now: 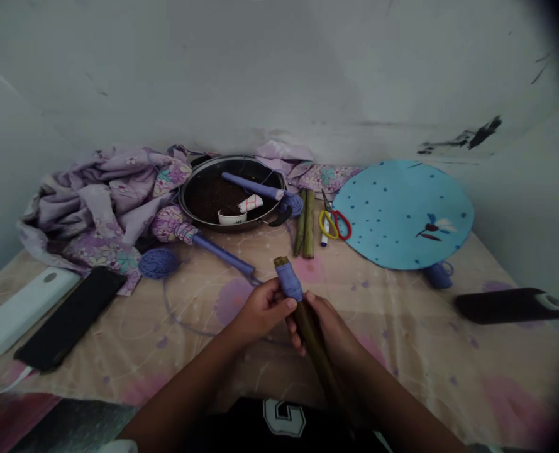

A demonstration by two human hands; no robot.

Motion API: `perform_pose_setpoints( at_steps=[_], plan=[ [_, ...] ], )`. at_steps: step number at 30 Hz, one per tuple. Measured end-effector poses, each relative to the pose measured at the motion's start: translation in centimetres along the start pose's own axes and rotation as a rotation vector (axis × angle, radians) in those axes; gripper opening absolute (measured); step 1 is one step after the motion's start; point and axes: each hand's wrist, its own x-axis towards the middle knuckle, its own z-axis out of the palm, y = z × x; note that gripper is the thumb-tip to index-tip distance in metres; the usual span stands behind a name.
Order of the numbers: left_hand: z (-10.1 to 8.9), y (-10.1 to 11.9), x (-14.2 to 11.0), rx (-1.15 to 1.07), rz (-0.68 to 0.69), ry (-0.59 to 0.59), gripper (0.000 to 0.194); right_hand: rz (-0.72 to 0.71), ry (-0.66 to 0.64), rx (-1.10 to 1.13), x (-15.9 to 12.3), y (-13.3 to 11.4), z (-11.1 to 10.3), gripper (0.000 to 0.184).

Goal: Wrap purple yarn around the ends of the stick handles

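Between my two hands is a greenish-brown stick (310, 330), tilted with its cut end pointing away from me. Purple yarn (288, 281) is wound in a tight band near that far end. My left hand (265, 308) grips the stick just at the band, thumb pressed on the lower edge of the yarn. Lower down, my right hand (329, 321) wraps round the bare part from the right. A strand of yarn trails over the cloth to a purple yarn ball (158, 263) on the left. Near my left hand lies a yarn-wrapped stick (225, 255) with a floral cloth head.
A dark pan (199, 221) with soil, a small white cup (232, 217) and another yarn-wrapped stick (251, 184) stands at the back. Right of it are bare sticks (309, 223), scissors (336, 220) and a blue oval board (392, 214). Phones and bunched floral fabric (114, 195) lie left.
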Motion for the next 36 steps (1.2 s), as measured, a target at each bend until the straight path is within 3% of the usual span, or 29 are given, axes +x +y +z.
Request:
perform_pose_setpoints(
  at_steps=[4, 8, 13, 16, 18, 24, 27, 33, 36],
  plan=[
    [0.2, -0.3, 0.2, 0.052, 0.02, 0.084, 0.036, -0.022, 0.024, 0.012, 0.0, -0.3, -0.1, 0.03],
    [0.2, -0.7, 0.5, 0.017, 0.008, 0.046, 0.036, -0.006, 0.074, 0.021, 0.2, -0.2, -0.4, 0.031],
    [-0.1, -0.7, 0.1, 0.044, 0.035, 0.073, 0.038, 0.208, -0.091, 0.177, 0.2, 0.2, -0.7, 0.044],
    [-0.1, -0.6, -0.2, 0.032, 0.054, 0.068, 0.039, 0.241, -0.181, 0.208, 0.1, 0.2, -0.7, 0.045],
    [0.0, -0.5, -0.3, 0.032, 0.045, 0.085, 0.039, 0.209, -0.173, 0.175, 0.0, 0.1, -0.5, 0.045],
    [0.5, -0.2, 0.2, 0.019, 0.096, 0.271, 0.045, -0.114, -0.022, 0.059, 0.1, -0.1, 0.0, 0.031],
    [0.3, -0.1, 0.3, -0.007, 0.063, 0.206, 0.047, -0.109, -0.055, 0.076, 0.2, -0.1, -0.1, 0.03],
    [-0.6, 0.2, 0.0, -0.024, -0.031, 0.079, 0.052, 0.109, -0.174, 0.266, 0.3, 0.3, -0.3, 0.037],
    [-0.9, 0.4, -0.2, -0.023, -0.051, 0.04, 0.05, 0.131, -0.189, 0.31, 0.2, 0.4, -0.1, 0.034]
  ],
)
